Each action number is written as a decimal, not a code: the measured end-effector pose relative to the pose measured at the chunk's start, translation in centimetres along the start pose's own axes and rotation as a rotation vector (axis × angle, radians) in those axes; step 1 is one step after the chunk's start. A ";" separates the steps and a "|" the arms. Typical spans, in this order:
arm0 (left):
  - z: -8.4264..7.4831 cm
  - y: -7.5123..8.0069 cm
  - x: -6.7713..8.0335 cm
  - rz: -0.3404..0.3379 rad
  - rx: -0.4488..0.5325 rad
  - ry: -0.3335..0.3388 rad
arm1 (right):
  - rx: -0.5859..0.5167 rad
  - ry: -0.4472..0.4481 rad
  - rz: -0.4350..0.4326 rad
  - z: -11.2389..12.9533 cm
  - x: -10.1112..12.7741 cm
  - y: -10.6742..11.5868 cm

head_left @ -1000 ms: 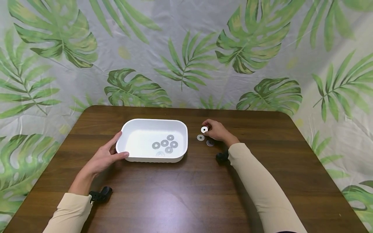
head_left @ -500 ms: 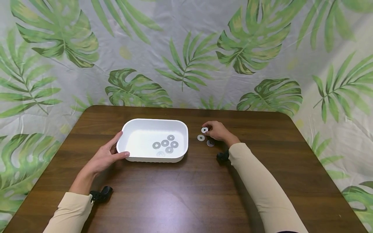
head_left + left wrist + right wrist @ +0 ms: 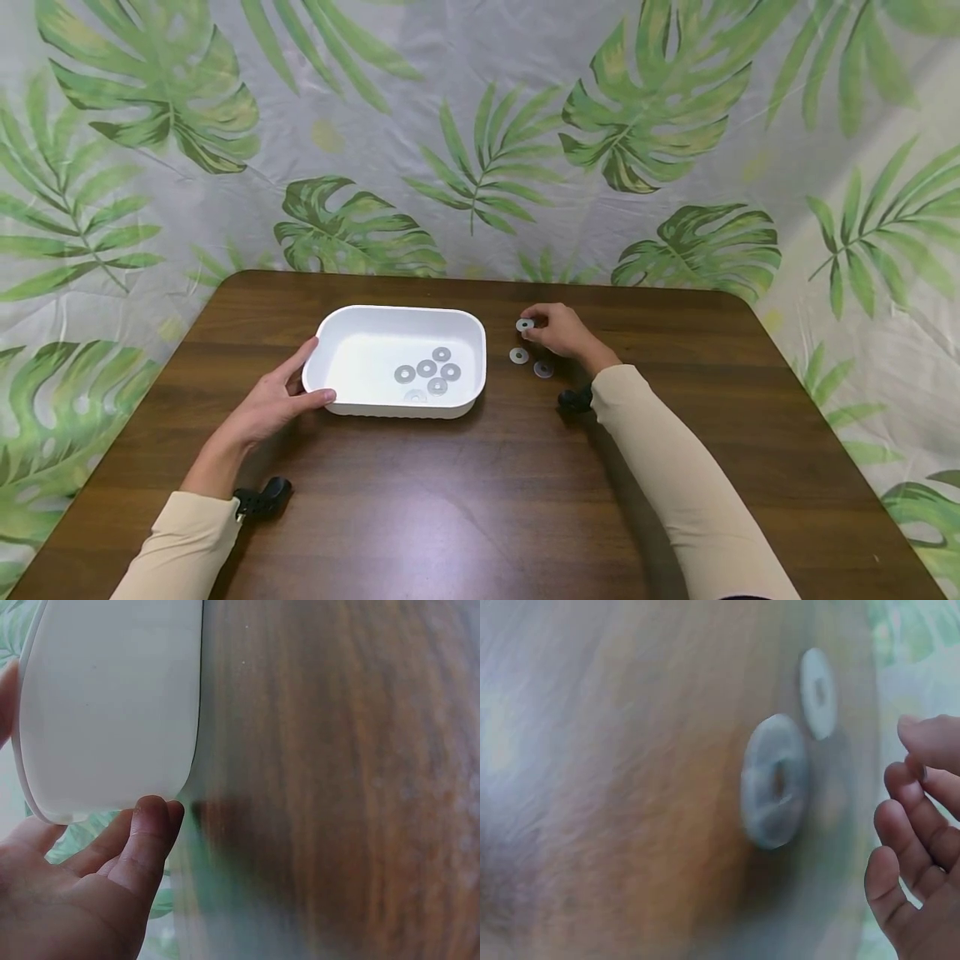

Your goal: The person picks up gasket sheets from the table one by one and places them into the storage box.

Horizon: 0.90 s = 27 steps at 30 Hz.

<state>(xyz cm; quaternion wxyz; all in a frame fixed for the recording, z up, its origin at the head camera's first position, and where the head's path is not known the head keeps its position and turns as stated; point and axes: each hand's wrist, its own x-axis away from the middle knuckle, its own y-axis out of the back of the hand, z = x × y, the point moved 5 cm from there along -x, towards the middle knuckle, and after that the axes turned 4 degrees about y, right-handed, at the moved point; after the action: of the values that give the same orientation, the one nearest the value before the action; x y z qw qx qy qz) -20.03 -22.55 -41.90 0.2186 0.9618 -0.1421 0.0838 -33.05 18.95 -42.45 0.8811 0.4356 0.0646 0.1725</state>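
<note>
In the head view my left hand [image 3: 272, 402] holds the left end of a white plastic tub [image 3: 397, 412], the thumb over its near rim and the fingers at its end wall. Up close in the left wrist view, fingertips [image 3: 154, 814] touch the tub's outside. Several flat metal washers [image 3: 427, 368] lie inside, toward its right end. To the right of the tub, my right hand [image 3: 564, 332] pinches one washer [image 3: 524, 325] between thumb and fingers, just above the table. Two loose washers, a nearer one [image 3: 775, 781] and a farther one [image 3: 819, 694], lie beside that hand.
The brown wooden table [image 3: 465, 517] has rounded far corners. Behind it hangs a leaf-patterned cloth [image 3: 480, 150]. A black wrist strap with a camera is on each wrist, the left one [image 3: 262, 498] close above the tabletop.
My right hand has moved slightly away from me with the pinched washer, which now shows tilted flatter. My left hand and the tub keep their places.
</note>
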 end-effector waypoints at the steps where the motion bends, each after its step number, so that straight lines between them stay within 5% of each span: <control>1: 0.0 0.0 0.0 -0.001 -0.001 0.000 | -0.011 0.008 -0.005 0.3 0.0 0.1; 11: 0.0 0.1 0.0 -0.012 0.011 0.003 | -0.077 0.075 0.002 5.7 -0.2 1.8; 27: 0.1 -0.1 0.0 -0.001 0.032 -0.001 | -0.130 0.220 0.017 12.8 -2.1 0.9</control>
<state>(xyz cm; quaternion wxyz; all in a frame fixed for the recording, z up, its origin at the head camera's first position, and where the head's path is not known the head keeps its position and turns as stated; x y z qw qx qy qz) -20.00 -22.57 -42.05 0.2032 0.9652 -0.1404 0.0857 -31.89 9.18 -33.95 0.8935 0.3566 0.1460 0.2304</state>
